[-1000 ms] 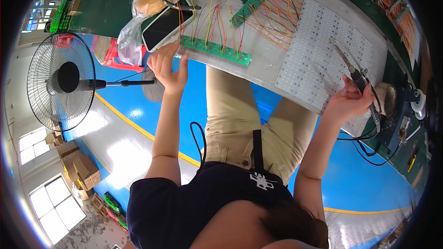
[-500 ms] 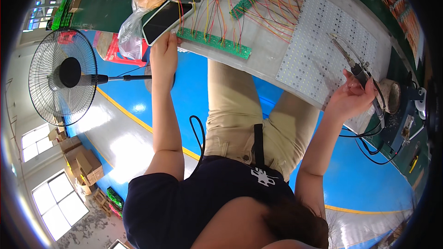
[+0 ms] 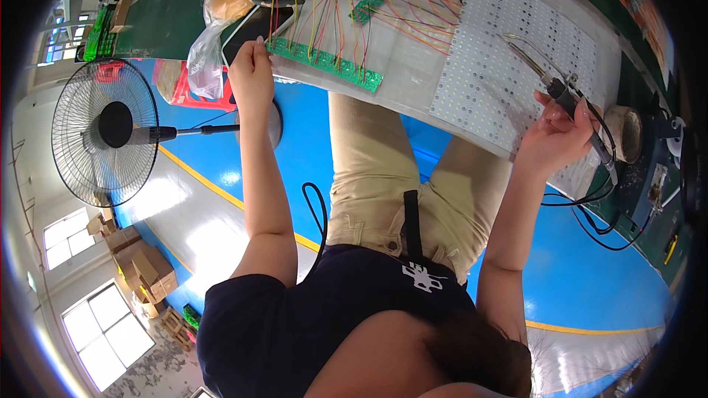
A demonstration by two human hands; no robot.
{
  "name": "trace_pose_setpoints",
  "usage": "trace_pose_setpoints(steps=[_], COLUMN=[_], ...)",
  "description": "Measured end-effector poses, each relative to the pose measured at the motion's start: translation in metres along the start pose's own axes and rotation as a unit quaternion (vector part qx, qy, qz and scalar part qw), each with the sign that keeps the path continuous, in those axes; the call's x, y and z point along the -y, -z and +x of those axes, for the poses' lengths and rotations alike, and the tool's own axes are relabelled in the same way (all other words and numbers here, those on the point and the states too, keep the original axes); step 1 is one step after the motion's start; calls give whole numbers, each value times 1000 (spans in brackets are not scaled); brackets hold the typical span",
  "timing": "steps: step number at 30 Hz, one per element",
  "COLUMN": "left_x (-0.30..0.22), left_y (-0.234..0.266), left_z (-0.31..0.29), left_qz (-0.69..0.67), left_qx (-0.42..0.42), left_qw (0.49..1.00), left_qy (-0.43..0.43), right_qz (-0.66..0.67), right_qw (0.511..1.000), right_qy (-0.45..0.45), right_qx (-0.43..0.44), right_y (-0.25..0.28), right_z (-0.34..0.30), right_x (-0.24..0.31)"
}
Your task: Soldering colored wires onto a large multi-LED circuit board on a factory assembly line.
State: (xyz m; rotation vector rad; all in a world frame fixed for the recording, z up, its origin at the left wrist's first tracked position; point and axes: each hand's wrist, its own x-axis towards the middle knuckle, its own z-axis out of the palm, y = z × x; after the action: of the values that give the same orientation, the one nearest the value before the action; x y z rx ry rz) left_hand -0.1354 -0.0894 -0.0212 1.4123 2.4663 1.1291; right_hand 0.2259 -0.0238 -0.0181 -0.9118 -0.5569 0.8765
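Bench (image 3: 404, 72), grey-topped: carried the items below. White rectangular panel (image 3: 479, 74), dotted in rows: lay at right. Soldering iron (image 3: 563, 97), black-handled, metal-tipped: slanted above the panel, tip toward upper left. Long green circuit-board strip (image 3: 324, 61), wired in red, yellow and black: lay along the near edge. Right hand (image 3: 554, 140): curled, grasped the iron's handle between thumb and fingers. Left hand (image 3: 251, 77): fingers nearly closed at the strip's left end; whether they pinched it could not be told.

Window (image 3: 108, 333) blown out, glare on floor (image 3: 215, 247), dark bowed edges
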Motion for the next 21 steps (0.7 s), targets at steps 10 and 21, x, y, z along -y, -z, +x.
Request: trace_pose_setpoints(steps=[10,21], left_x=[-47,-115], left_y=[33,-53], left_z=[52,84], left_qz=[-133,-12], left_qx=[58,316], left_qw=[972,814], left_qy=[-184,-487], right_qz=[47,41], right_qw=[998,999], right_qy=[3,1], right_qx=[42,27], right_y=[12,5], right_z=[0,1], right_x=[-2,1])
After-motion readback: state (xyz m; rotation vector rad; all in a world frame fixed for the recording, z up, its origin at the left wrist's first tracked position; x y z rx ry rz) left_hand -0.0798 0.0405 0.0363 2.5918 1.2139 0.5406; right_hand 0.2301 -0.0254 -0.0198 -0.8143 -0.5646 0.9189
